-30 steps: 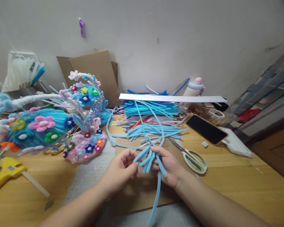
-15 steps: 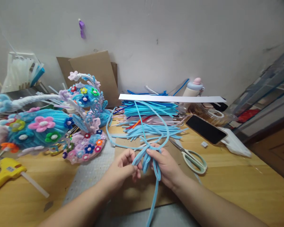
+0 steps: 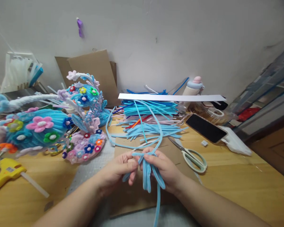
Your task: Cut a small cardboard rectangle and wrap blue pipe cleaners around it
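Light blue pipe cleaners (image 3: pixel 146 176), bent into several loops, are held between my two hands above a cardboard sheet (image 3: pixel 130 201). My left hand (image 3: pixel 123 167) pinches one loop at the left side of the bunch. The thumb and fingers of my right hand (image 3: pixel 162 165) close on the gathered middle, where the loops meet. One long end hangs down toward me, and another strand (image 3: pixel 159 126) arcs away toward the back. Behind my hands lies a pile of light blue pipe cleaners (image 3: pixel 153 130). Scissors (image 3: pixel 191 159) rest to the right of my right hand.
Flower-covered blue lamp-like decorations (image 3: pixel 40 129) stand at left, with a yellow glue gun (image 3: pixel 7 175) in front. A white strip (image 3: pixel 170 97) lies across stacked pipe cleaners. A phone (image 3: pixel 205 128), a bottle (image 3: pixel 193 86) and a plastic bag (image 3: pixel 236 143) are at right. Cardboard (image 3: pixel 92 72) leans on the wall.
The looped bunch has turned in my hands, so its loops now point down more plainly. My left hand has shifted its pinch, and the long strand behind has swung slightly left.
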